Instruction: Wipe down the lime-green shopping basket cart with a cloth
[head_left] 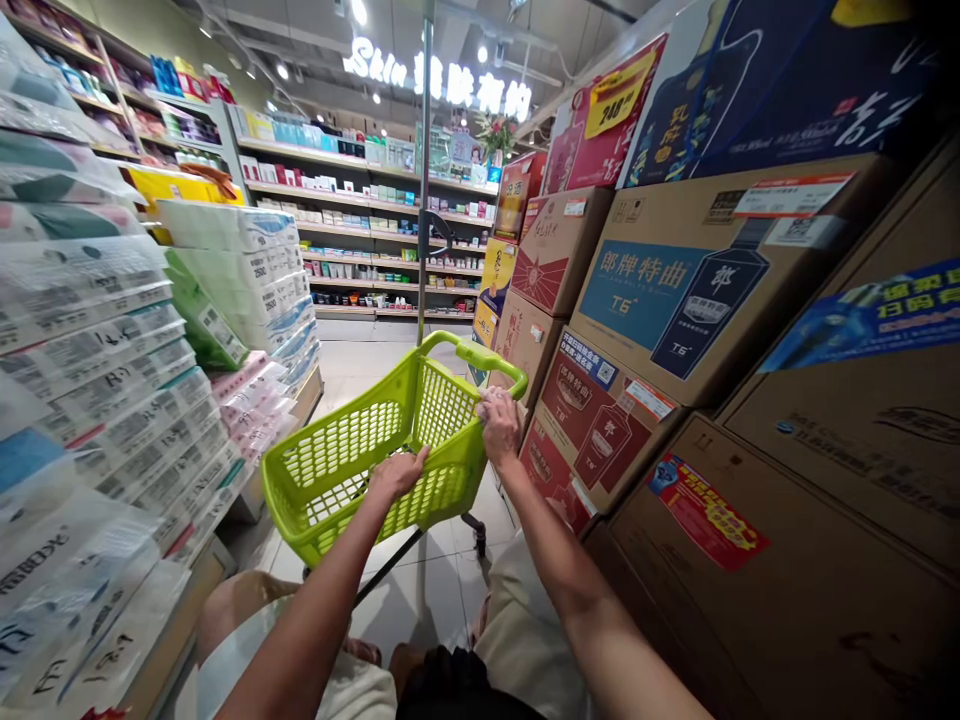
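Observation:
A lime-green shopping cart (450, 478) with a perforated plastic basket stands turned sideways in front of me. Its push handle (480, 357) is at the far right end, and a wheel shows below on the tiled floor. My left hand (399, 474) is closed over the near long rim of the basket. At the corner below the handle, my right hand (500, 422) grips the cart's edge, its fingers curled around the plastic. Neither hand holds any loose item that I can see.
Tall stacks of liquor cartons (667, 275) line the right side closely. Piled tissue packs (112, 330) crowd the left. A metal pole (426, 180) rises behind the cart. Farther back are product shelves (367, 205), with pale floor tiles (352, 350) before them.

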